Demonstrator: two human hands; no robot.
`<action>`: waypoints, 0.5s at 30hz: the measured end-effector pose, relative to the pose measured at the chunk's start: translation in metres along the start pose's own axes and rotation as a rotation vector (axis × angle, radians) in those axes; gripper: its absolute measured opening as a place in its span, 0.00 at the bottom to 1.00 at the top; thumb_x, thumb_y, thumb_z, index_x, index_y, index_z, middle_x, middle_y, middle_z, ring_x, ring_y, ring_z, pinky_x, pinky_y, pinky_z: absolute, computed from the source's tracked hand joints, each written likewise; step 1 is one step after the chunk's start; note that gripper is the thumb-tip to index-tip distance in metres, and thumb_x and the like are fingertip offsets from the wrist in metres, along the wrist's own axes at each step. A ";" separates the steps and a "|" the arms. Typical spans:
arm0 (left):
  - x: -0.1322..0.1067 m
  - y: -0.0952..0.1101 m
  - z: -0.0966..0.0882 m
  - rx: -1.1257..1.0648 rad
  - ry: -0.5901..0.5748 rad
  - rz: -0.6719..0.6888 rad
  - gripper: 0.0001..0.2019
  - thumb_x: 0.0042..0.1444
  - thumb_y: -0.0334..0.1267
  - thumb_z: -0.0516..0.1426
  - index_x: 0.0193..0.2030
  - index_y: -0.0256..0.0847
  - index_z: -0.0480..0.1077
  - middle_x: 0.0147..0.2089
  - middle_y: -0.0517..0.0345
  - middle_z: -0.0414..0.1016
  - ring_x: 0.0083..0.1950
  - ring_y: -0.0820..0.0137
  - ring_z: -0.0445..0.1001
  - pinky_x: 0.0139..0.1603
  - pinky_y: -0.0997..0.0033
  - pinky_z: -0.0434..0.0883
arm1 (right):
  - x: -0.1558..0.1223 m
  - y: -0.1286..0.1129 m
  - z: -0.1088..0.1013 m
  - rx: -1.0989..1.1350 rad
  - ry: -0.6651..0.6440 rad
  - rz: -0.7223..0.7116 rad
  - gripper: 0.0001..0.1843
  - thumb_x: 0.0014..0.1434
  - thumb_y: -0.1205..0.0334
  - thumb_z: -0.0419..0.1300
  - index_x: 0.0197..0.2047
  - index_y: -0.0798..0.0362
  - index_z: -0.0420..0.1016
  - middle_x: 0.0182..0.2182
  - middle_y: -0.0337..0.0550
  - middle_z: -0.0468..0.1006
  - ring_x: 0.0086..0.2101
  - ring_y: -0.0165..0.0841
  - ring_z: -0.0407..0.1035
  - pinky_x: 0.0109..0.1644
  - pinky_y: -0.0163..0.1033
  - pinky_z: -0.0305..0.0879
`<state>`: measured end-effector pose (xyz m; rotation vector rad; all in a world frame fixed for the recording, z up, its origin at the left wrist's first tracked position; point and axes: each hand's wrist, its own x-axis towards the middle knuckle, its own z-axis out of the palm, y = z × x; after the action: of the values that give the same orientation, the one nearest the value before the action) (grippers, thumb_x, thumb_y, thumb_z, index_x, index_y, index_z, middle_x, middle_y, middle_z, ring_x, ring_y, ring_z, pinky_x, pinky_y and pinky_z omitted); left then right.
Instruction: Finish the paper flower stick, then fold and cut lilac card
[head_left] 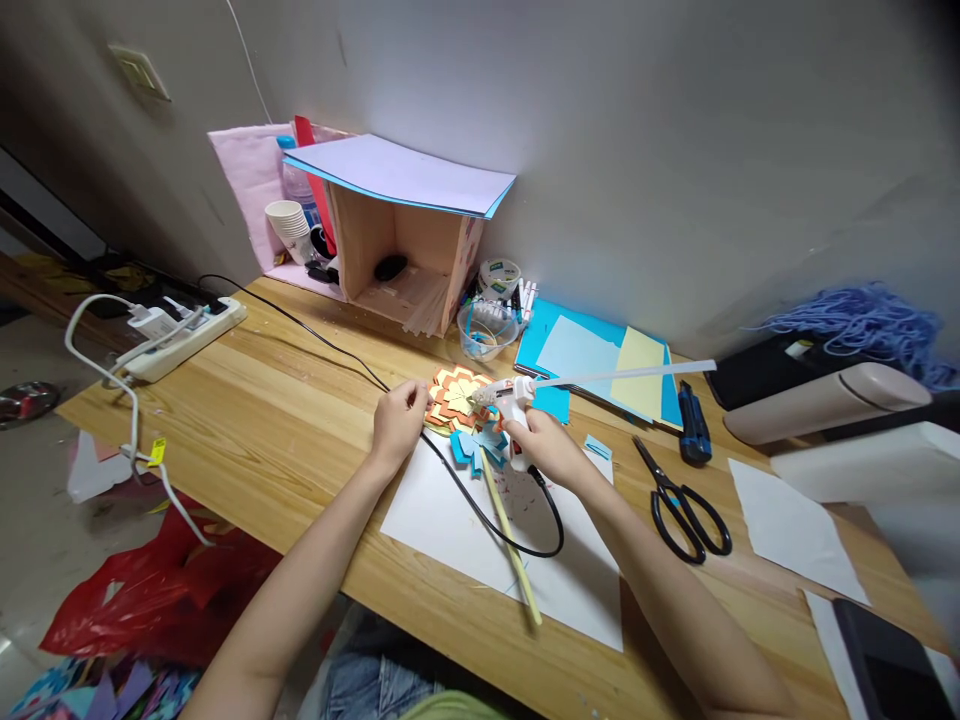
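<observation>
My right hand (551, 445) grips a white hot glue gun (514, 398), with a long glue stick (637, 373) poking out of its back. The nozzle points left, over the centre of a layered orange and yellow paper flower (454, 400). At that flower's left edge, my left hand (399, 422) is closed with its fingertips on the rim. Just below lies a blue paper flower (478, 447) at the top of a pale yellow paper stem (511, 540). Beneath them is a white sheet (577, 560); the gun's black cord (487, 518) loops across it.
Black-handled scissors (682, 510) and a utility knife (694, 425) lie to the right. Blue and yellow paper (600, 360), a clear bowl (486, 335) and an open box (409, 250) stand behind. A power strip (187, 340) sits at the left, a phone (889, 660) at lower right.
</observation>
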<state>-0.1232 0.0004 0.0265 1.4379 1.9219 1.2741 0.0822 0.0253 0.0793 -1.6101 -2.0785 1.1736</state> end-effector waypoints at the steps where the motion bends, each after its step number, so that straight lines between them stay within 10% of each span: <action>1: 0.000 0.001 0.000 -0.007 0.002 -0.002 0.17 0.58 0.43 0.47 0.23 0.39 0.67 0.25 0.61 0.71 0.29 0.73 0.69 0.31 0.76 0.61 | -0.001 -0.001 0.000 0.009 0.007 0.007 0.17 0.53 0.50 0.49 0.21 0.53 0.61 0.19 0.36 0.66 0.22 0.29 0.61 0.25 0.33 0.51; 8: -0.024 0.026 -0.019 -0.159 -0.025 -0.002 0.17 0.59 0.42 0.48 0.23 0.38 0.66 0.24 0.60 0.69 0.29 0.73 0.67 0.32 0.75 0.61 | -0.012 -0.019 0.001 0.244 0.062 0.036 0.22 0.53 0.45 0.51 0.19 0.54 0.64 0.17 0.38 0.67 0.21 0.29 0.61 0.25 0.34 0.54; 15: -0.051 0.045 -0.096 -0.179 -0.074 0.175 0.15 0.62 0.41 0.45 0.29 0.39 0.68 0.30 0.58 0.71 0.34 0.72 0.68 0.38 0.73 0.64 | 0.010 -0.091 0.051 0.674 -0.214 -0.224 0.23 0.55 0.42 0.50 0.30 0.56 0.70 0.23 0.40 0.70 0.23 0.29 0.64 0.27 0.33 0.60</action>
<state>-0.1534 -0.0837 0.1027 1.5635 1.6194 1.4101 -0.0161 0.0063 0.1098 -0.9492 -1.6368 1.7643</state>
